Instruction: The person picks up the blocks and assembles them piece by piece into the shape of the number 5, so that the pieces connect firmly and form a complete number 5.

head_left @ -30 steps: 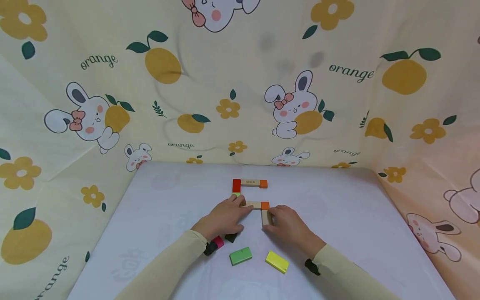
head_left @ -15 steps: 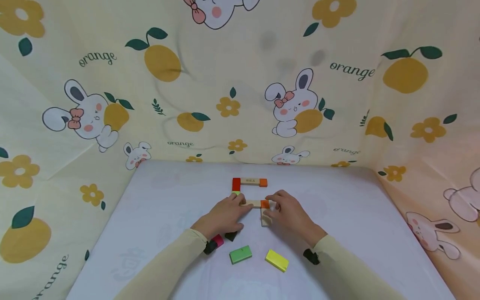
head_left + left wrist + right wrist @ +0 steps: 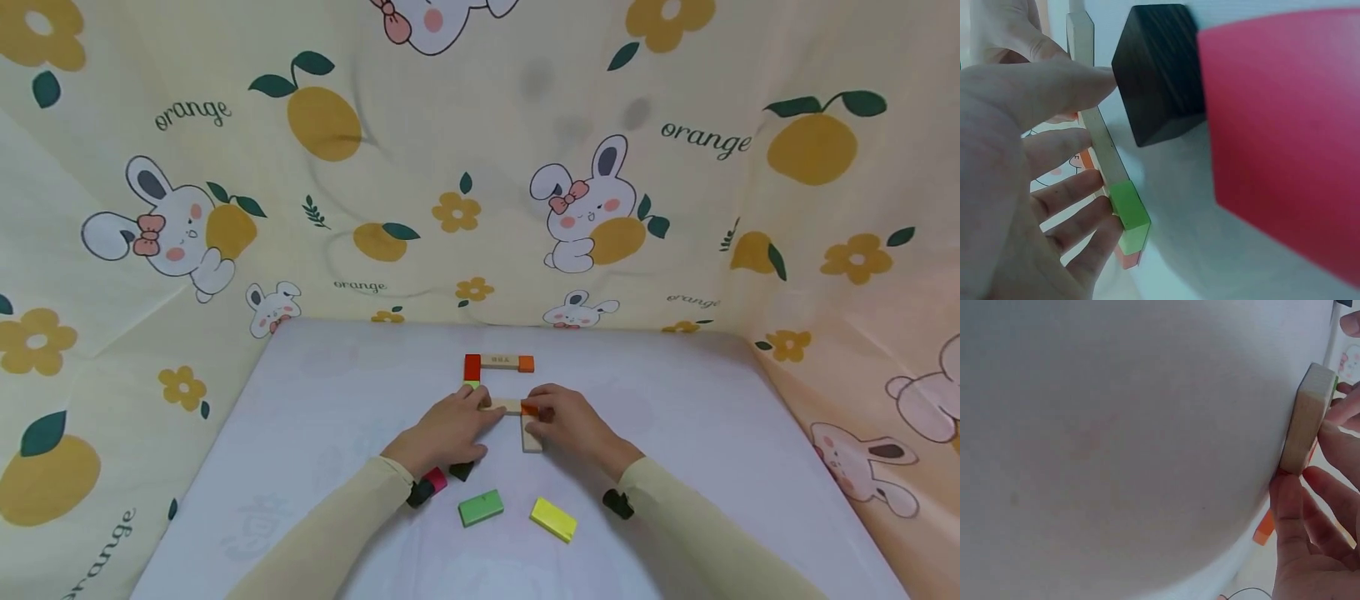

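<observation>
My left hand (image 3: 446, 429) rests its fingers on the light green block (image 3: 1132, 212) and the plain wooden block (image 3: 506, 406) beside it. Its thumb reaches to a black block (image 3: 1157, 75), next to a pink block (image 3: 1285, 125). My right hand (image 3: 577, 425) pinches around the small orange block (image 3: 528, 409) at the corner, largely covering it. The right thumb lies at a second wooden block (image 3: 532, 439), which points toward me; in the right wrist view, fingertips (image 3: 1288, 484) meet that block's far end.
Behind the hands, a red block (image 3: 472, 367), a wooden block with printed marks (image 3: 499, 362) and another orange block (image 3: 527, 364) continue the line. Nearer lie a green block (image 3: 481, 507) and a yellow block (image 3: 553, 520). A patterned cloth (image 3: 420, 150) rises behind the white table (image 3: 675, 417).
My right hand has moved from the side of the near wooden block up to the corner, and its fingers have closed in around the orange block. The left hand has stayed in place.
</observation>
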`<state>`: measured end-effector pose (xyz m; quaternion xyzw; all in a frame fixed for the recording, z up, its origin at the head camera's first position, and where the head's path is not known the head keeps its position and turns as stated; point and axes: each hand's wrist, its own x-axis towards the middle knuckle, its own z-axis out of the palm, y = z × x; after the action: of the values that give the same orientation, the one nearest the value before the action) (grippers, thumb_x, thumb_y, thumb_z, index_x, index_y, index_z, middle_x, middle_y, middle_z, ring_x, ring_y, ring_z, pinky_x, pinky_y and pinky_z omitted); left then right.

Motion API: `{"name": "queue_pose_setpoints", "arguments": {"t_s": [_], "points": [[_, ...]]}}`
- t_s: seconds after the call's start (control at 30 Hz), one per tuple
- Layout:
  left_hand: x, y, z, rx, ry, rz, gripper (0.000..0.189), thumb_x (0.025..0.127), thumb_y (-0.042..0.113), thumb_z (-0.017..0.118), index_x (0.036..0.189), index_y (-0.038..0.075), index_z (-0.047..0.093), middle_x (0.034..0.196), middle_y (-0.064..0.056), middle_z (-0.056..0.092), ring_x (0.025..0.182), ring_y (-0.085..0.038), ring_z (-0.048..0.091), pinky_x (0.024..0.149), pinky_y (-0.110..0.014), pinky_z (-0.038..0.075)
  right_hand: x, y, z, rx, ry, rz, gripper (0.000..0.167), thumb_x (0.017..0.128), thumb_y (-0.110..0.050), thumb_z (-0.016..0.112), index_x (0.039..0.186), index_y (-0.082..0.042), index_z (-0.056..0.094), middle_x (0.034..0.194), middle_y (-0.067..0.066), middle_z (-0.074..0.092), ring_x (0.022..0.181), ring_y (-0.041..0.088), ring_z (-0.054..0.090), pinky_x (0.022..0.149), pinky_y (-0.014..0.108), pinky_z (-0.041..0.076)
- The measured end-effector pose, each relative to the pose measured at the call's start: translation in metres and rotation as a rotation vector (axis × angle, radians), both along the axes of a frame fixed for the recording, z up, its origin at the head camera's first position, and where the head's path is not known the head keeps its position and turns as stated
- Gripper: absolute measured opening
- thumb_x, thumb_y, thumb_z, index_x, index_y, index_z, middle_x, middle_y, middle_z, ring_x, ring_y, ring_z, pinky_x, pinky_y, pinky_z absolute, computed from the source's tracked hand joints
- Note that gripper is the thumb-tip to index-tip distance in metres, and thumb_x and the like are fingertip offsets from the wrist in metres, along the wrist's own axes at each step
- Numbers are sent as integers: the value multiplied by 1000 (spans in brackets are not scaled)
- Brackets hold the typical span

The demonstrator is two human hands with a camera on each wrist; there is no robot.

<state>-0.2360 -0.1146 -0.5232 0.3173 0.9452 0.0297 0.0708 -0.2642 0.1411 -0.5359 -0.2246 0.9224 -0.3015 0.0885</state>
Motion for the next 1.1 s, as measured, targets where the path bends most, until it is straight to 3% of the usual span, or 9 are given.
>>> {"name": "queue_pose_setpoints", "arguments": {"t_s": [0.2, 0.47, 0.6, 0.83, 0.97, 1.1], "points": [[-2, 2, 0, 26, -10, 6, 61, 99, 37, 78, 156, 25, 61, 134, -2, 56, 113, -18, 47, 89, -29, 52, 1, 0, -2, -6, -4, -13, 41, 94, -20, 88, 133, -9, 79, 134, 2, 67, 107, 17, 64, 93, 36, 59], [-7, 3, 2, 144, -77, 47, 45, 101, 31, 77, 145, 23, 71, 128, -1, 59, 111, -17, 49, 90, -30, 52, 4, 0, -7, -19, 1, -11, 38, 93, -18, 89, 130, -11, 81, 130, 0, 68, 104, 15, 63, 91, 34, 59], [-10, 5, 6, 124, -61, 21, 45, 101, 27, 76, 146, 21, 71, 124, -1, 58, 108, -17, 49, 88, -28, 51, 3, 2, -6, -41, 23, -10, 36, 94, -15, 88, 129, -12, 81, 130, -1, 68, 103, 14, 64, 92, 34, 58], [-12, 10, 9, 55, -44, -18, 47, 101, 27, 75, 147, 20, 70, 124, -2, 58, 101, -17, 51, 82, -27, 51, 0, 7, -6, -76, -20, -12, 30, 95, -12, 86, 125, -11, 82, 127, 0, 71, 98, 15, 63, 90, 35, 58], [-12, 8, 13, 113, -83, 17, 43, 103, 27, 73, 146, 20, 71, 127, -3, 58, 108, -18, 52, 89, -30, 53, -1, 5, -3, -79, -19, -19, 28, 94, -13, 87, 122, -14, 82, 118, -4, 71, 95, 15, 62, 88, 33, 58], [-14, 4, 11, 232, -167, 53, 37, 107, 26, 69, 143, 18, 73, 129, -2, 60, 117, -18, 51, 98, -33, 53, 1, 4, -2, -71, -23, -15, 27, 94, -13, 87, 120, -15, 81, 111, -6, 70, 94, 15, 61, 86, 32, 58]]}}
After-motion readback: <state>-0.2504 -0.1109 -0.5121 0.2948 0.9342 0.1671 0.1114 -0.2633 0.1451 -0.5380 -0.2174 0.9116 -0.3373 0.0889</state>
